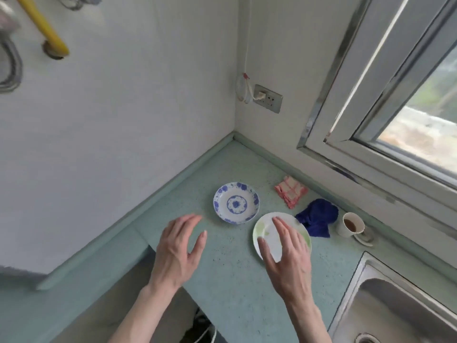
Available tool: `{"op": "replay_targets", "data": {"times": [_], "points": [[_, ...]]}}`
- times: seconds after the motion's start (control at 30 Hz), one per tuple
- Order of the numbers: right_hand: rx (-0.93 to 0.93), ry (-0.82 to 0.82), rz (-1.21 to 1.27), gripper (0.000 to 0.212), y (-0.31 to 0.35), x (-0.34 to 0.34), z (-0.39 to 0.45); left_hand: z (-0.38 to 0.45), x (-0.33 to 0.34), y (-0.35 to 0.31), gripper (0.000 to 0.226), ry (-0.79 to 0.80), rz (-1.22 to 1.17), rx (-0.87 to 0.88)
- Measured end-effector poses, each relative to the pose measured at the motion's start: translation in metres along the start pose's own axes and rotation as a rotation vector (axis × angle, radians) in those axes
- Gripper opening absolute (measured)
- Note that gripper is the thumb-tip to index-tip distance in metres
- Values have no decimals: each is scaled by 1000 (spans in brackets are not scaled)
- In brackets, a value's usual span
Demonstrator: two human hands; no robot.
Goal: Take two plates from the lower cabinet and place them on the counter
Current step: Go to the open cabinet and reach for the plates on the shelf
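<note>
Both plates on the counter (pixel 222 268), no grip: blue-patterned plate (pixel 236 206), green-rimmed plate (pixel 267 233).

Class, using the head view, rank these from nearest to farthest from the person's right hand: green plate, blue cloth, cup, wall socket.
1. Green plate, directly under the right hand.
2. Blue cloth, just right of it.
3. Cup, further right, near the sink.
4. Wall socket, up on the wall.

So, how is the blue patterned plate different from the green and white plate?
The blue patterned plate has blue flowers on its rim and centre; the green and white plate has pale green patches. The blue patterned plate looks smaller. It lies fully in view, while the right hand partly covers the green and white plate. Both are round and lie flat on the counter.
</note>
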State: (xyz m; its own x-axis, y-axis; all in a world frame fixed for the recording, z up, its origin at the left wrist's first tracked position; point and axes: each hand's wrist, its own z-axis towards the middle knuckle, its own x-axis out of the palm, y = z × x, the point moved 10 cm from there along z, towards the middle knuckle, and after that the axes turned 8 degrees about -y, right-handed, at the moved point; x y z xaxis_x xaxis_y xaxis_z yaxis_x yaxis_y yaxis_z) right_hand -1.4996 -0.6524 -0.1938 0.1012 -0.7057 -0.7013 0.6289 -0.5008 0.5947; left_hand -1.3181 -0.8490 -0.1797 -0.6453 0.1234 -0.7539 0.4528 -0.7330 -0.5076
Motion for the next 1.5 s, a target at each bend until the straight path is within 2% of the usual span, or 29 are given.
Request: {"op": "replay_targets", "data": {"times": [0.1, 0.3, 0.57, 1.0, 1.27, 1.5], "points": [[-146, 55, -8, 64, 34, -1, 5, -25, -39, 1, 44, -67, 123, -9], [-393, 139, 84, 63, 122, 7, -5, -76, -122, 20, 46, -206, 288, -160], [-741, 274, 288, 59, 275, 32, -94, -195, -252, 50, 46, -412, 412, -391], [-1142, 450, 485, 59, 484, 13, -376, -526, -475, 64, 49, -667, 671, -821], [-1326, 544, 654, 61, 575, -23, -573, -737, -564, 38, 49, -794, 822, -1075], [-1487, 660, 784, 58, 644, -53, -725, -863, -625, -2, 47, -933, 945, -1221]]}}
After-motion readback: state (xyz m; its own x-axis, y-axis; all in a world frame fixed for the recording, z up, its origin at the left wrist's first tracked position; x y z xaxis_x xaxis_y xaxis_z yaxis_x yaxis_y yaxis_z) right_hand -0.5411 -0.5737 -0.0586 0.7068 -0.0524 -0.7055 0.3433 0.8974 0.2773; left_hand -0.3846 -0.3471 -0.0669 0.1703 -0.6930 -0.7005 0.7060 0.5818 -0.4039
